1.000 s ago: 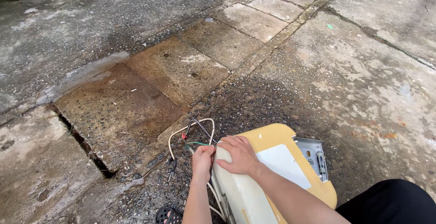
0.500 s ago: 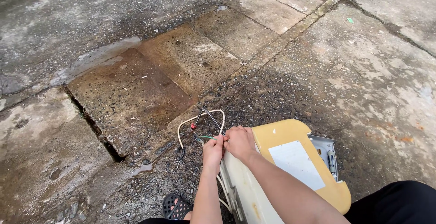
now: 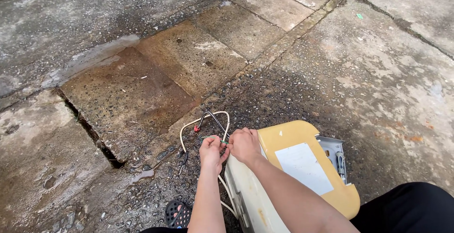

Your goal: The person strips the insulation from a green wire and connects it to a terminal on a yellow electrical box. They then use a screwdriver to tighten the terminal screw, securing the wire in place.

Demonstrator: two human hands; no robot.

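So both hands are bunched together low in the frame, a bit left of center. The left hand (image 3: 211, 151) is curled shut with its fingertips pinching a thin green wire (image 3: 215, 141), and the right hand (image 3: 244, 144) sits right beside it, touching it, fingers folded down onto the same green strand from the other side. That wire is part of a little bundle poking out just above the knuckles: a cream-white cable (image 3: 189, 125) loops up and around in an arch, a dark grey wire (image 3: 213, 116) bends inside that loop, and there's a small red connector (image 3: 196, 129) at the left end of it. More of the white cable trails down under the left wrist along the side of the appliance. The appliance itself is a yellowed plastic housing (image 3: 288, 136) lying under the right forearm, with a white rectangular label (image 3: 303, 168) on top and a grey metal bracket (image 3: 335, 149) sticking out at its right edge. Bottom of the frame, a foot in a black perforated sandal (image 3: 177, 213) shows. Everything rests on wet, stained concrete slabs (image 3: 127, 96), with a dark crack (image 3: 90, 131) running down the left side.
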